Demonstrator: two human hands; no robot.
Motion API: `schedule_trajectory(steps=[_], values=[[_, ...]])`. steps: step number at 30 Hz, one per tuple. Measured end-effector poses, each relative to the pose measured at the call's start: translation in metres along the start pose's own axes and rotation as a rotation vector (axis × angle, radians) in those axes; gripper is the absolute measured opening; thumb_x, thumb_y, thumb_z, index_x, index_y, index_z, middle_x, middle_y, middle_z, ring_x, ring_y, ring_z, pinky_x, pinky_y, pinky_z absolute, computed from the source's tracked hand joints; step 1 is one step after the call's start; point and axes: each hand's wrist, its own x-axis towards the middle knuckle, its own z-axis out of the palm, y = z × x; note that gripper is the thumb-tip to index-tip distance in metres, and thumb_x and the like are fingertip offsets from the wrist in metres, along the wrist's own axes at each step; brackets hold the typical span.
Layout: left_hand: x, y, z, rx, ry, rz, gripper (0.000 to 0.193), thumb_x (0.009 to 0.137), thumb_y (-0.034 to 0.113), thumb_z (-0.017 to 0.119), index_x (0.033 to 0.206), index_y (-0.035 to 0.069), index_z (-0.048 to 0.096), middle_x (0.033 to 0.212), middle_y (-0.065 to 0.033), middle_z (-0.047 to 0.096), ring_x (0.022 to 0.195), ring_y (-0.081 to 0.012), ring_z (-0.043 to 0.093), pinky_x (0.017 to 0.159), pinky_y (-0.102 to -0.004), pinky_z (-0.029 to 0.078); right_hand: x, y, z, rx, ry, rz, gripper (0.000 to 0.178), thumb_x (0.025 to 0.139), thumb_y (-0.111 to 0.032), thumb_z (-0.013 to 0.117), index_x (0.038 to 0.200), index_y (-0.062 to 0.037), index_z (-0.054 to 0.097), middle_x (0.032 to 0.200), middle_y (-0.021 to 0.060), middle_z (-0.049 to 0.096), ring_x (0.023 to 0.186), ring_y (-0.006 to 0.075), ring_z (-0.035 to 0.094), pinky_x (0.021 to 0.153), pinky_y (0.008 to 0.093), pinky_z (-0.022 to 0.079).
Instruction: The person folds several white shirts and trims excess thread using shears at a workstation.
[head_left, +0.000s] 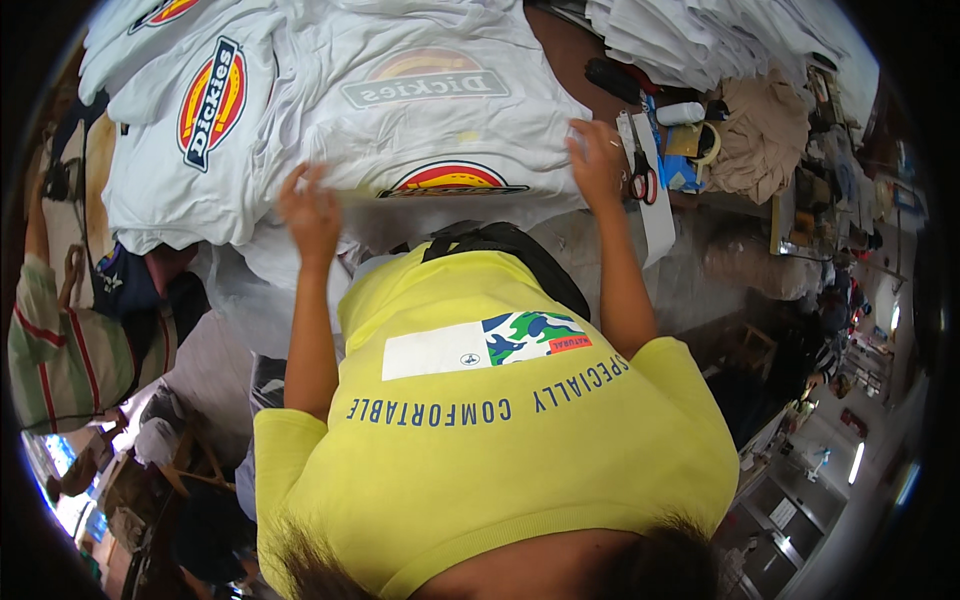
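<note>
While the person in a yellow top (520, 470) leans over the work, a white T-shirt (440, 130) lies spread at 12 o'clock, its near edge turned so a red, yellow and black oval print (452, 178) shows; a paler, reversed print shows farther up the cloth. Left hand (311, 212) at 10 o'clock, motion-blurred, fingers loosely bent and partly apart, by the shirt's left part; can't tell if it has hold of cloth. Right hand (597, 160) at 1 o'clock, half open, fingertips at the shirt's right edge; pinch or mere touch, can't tell. Second white shirt (250, 140) at 10 o'clock, same kind of oval print, beside the first. Scissors (641, 175), red-and-black handles, between 1 and 2 o'clock, just beside the right hand, on a white strip (657, 225). Tape roll (708, 146) and crumpled tan cloth (760, 140) around 2 o'clock. Pile of white fabric (690, 40) at 1 o'clock, past a black object (612, 80) too unclear to name. Co-worker in a striped shirt (95, 350) at 9 o'clock, well apart. Lit tube lamp (856, 463) near 4 o'clock.
</note>
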Motion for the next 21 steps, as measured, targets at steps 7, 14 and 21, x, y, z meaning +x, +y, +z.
schedule_trajectory(steps=[7,14,21], values=[[-0.016,-0.057,-0.026,-0.476,0.038,-0.626,0.024,0.082,0.001,0.049,0.105,0.0,0.054,0.096,-0.0073,0.059,0.082,-0.0116,0.055,0.07,-0.0225,0.043,-0.067,0.072,0.0,0.545,0.066,0.518,0.017,0.08,-0.008,0.06,0.096,-0.004,0.058,0.072,-0.0011,0.056,0.06,0.0052,0.05,0.055,0.0197,0.041],[0.02,-0.025,-0.013,-0.734,-0.242,-0.857,0.028,0.086,0.024,0.056,0.102,0.001,0.055,0.08,-0.0024,0.06,0.069,-0.0071,0.054,0.062,-0.0192,0.04,-0.034,0.029,0.003,0.848,-0.049,0.753,0.029,0.082,-0.028,0.062,0.094,-0.0018,0.058,0.071,-0.0028,0.051,0.059,0.0046,0.046,0.052,0.0185,0.038],[0.043,-0.007,-0.01,-0.707,-0.568,-1.023,0.034,0.083,0.032,0.059,0.098,0.002,0.056,0.076,-0.0021,0.059,0.065,-0.0095,0.055,0.062,-0.0228,0.043,-0.024,0.04,0.018,0.415,-0.414,0.501,0.034,0.079,-0.032,0.065,0.09,-0.001,0.058,0.074,0.0011,0.055,0.061,0.0116,0.05,0.059,0.0246,0.043]])
